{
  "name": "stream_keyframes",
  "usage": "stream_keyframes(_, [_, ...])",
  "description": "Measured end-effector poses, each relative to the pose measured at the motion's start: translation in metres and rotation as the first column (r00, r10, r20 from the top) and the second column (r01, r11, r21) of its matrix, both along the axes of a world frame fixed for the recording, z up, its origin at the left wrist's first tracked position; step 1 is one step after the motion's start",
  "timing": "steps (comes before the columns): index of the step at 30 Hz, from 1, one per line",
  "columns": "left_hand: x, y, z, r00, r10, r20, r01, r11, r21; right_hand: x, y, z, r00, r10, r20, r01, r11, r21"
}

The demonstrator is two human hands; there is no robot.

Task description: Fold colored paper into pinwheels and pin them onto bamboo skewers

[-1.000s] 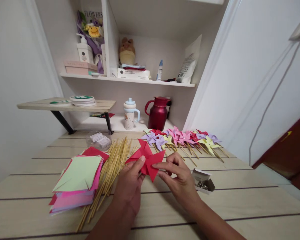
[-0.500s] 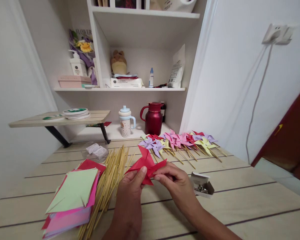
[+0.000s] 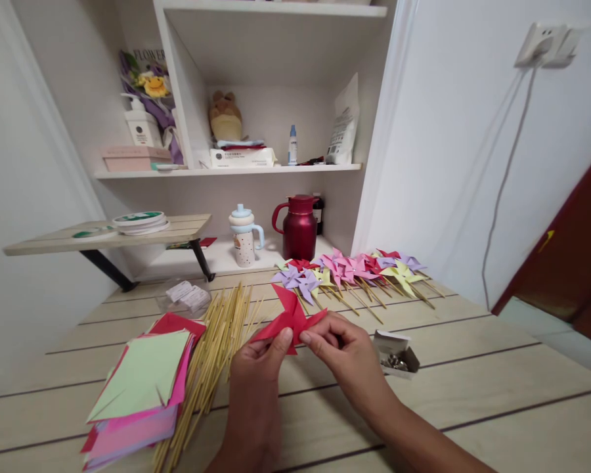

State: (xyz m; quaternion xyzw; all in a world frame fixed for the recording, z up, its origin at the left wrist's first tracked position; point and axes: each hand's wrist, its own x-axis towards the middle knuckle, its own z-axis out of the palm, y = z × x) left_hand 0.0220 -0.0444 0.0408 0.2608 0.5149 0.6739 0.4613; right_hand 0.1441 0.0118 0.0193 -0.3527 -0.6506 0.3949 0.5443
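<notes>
A red paper pinwheel (image 3: 289,315) is held just above the wooden table (image 3: 473,387), near its middle. My left hand (image 3: 259,374) pinches the pinwheel's lower edge from the left. From the right, my right hand (image 3: 347,358) pinches at its centre with thumb and forefinger. A bundle of bamboo sticks (image 3: 211,355) lies just left of my hands. Further left sits a stack of coloured paper squares (image 3: 142,387), green on top. A small open box of metal pins (image 3: 396,358) lies right of my right hand.
A row of finished pinwheels on sticks (image 3: 349,270) lies at the back right of the table. A red jug (image 3: 299,226), a cup with a lid (image 3: 243,235) and a low side shelf (image 3: 108,233) stand behind. A clear plastic tub (image 3: 184,295) sits beyond the sticks.
Both hands drew closer on the red pinwheel, which tilted flatter. My right fingers moved from its lower right flap to its centre. The camera tilted up slightly.
</notes>
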Motion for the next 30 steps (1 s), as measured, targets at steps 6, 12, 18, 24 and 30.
stream_keyframes(6, [-0.001, 0.003, -0.006, 1.000, -0.022, 0.004, 0.021, 0.999, 0.042, 0.000, 0.000, 0.003, 1.000, 0.000, 0.030, 0.001, 1.000, -0.008])
stream_keyframes(12, [-0.002, 0.007, -0.018, 0.998, -0.027, 0.061, 0.023, 0.998, 0.066, -0.001, 0.000, 0.002, 0.999, 0.013, 0.049, -0.012, 1.000, -0.010])
stream_keyframes(18, [-0.004, 0.007, -0.017, 0.999, -0.020, 0.044, 0.020, 1.000, 0.009, -0.001, 0.000, 0.002, 0.993, -0.006, 0.120, 0.000, 0.999, 0.051])
stream_keyframes(24, [-0.002, 0.005, -0.012, 0.999, 0.000, 0.035, 0.001, 1.000, -0.023, 0.000, 0.001, 0.002, 0.986, -0.008, 0.166, -0.003, 0.998, 0.065])
stream_keyframes(30, [-0.003, 0.004, -0.005, 0.999, 0.031, -0.041, -0.033, 0.998, -0.052, 0.001, 0.001, 0.001, 0.986, -0.017, 0.167, 0.012, 0.999, 0.033])
